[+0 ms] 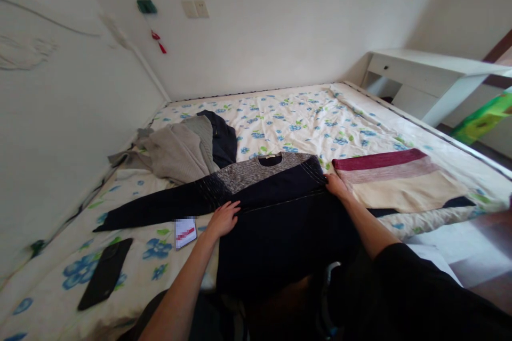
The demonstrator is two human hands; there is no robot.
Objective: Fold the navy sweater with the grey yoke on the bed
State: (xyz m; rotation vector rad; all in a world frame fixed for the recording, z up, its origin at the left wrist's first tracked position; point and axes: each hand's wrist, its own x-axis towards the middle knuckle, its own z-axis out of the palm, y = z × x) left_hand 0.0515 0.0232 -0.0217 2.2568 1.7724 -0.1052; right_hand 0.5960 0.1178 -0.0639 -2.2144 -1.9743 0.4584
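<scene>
A navy sweater (280,240) with a speckled grey yoke lies spread out on the bed in front of me. One sleeve stretches out to the left, while a dark sleeve-like band crosses the chest from the right shoulder. My left hand (224,219) rests on the sweater near the left armpit, fingers extended and apart. At the right shoulder edge, my right hand (336,185) pinches the sweater's fabric; its fingertips are partly hidden.
Grey and dark clothes (180,144) lie heaped at the left. A folded maroon, pink and cream knit garment (404,178) is at the right. A black phone (106,274) and a small white card-like item (185,233) lie left of my arm. A white desk (424,74) stands beyond the bed.
</scene>
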